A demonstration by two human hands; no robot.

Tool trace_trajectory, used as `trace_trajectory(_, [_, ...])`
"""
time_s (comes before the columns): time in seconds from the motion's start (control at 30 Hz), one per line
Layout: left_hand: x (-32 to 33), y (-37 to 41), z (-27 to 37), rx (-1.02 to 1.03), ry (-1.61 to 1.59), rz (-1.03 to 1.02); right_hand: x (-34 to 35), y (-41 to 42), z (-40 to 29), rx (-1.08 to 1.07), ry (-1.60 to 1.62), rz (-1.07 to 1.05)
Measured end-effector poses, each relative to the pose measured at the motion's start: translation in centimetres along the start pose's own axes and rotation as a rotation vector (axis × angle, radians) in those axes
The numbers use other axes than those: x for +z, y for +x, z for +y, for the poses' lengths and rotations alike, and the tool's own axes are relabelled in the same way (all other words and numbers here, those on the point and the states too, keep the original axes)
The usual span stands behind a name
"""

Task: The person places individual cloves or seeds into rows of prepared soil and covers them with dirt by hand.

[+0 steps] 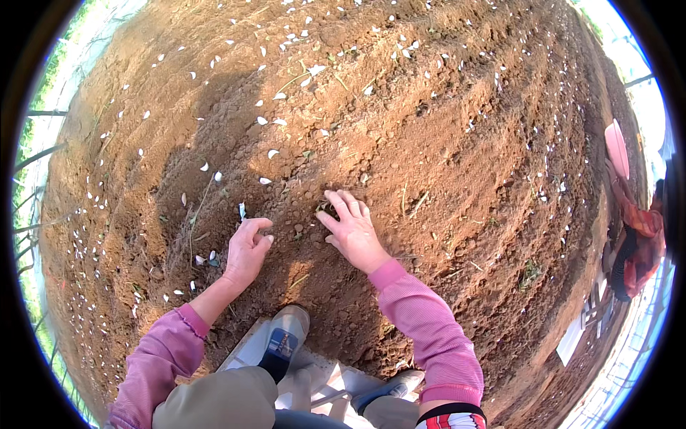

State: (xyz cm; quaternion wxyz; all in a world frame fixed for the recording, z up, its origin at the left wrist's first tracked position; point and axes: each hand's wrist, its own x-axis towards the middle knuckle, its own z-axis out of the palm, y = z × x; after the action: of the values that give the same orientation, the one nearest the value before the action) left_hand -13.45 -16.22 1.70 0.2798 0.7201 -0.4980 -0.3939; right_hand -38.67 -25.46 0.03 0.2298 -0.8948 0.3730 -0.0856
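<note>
My left hand [250, 250] is just above the brown soil [300, 252], left of centre, its index finger and thumb curled towards each other with a gap and nothing visible between them. A small pale scrap [242, 211] lies just beyond it. To the right, my right hand [351, 228] rests palm down on the soil with fingers spread; a bit of dark plant matter shows by its thumb and fingertips. White cloves, probably garlic, lie scattered about, such as one clove [265, 180] beyond my left hand and another clove [200, 260] to its left.
My shoes [289, 327] are at a pale board [249, 348] at the bottom. More cloves dot the soil in rows at left and right. At the far right are a person in red [643, 257], a pink rounded object [617, 149] and a white sheet-like thing [571, 339]. Dry stems lie about.
</note>
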Motion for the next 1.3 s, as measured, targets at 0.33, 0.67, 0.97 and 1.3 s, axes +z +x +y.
trace_trajectory(0.33, [0.6,1.1,1.1,-0.119,-0.205,-0.078,-7.2,8.1,21.3,0.903,-0.235,0.415])
trace_trajectory(0.67, [1.9,2.6,1.7,0.176,0.415,-0.044,0.8,5.3,9.5,0.488,-0.162,0.405])
trace_trajectory(0.97, [1.8,1.2,2.0,0.090,0.172,0.001,6.1,-4.7,-5.9,-0.159,0.070,0.118])
trace_trajectory(1.3, [-2.2,0.0,-0.7,-0.217,0.324,-0.149,9.0,-5.3,-14.8,-0.367,0.248,0.080])
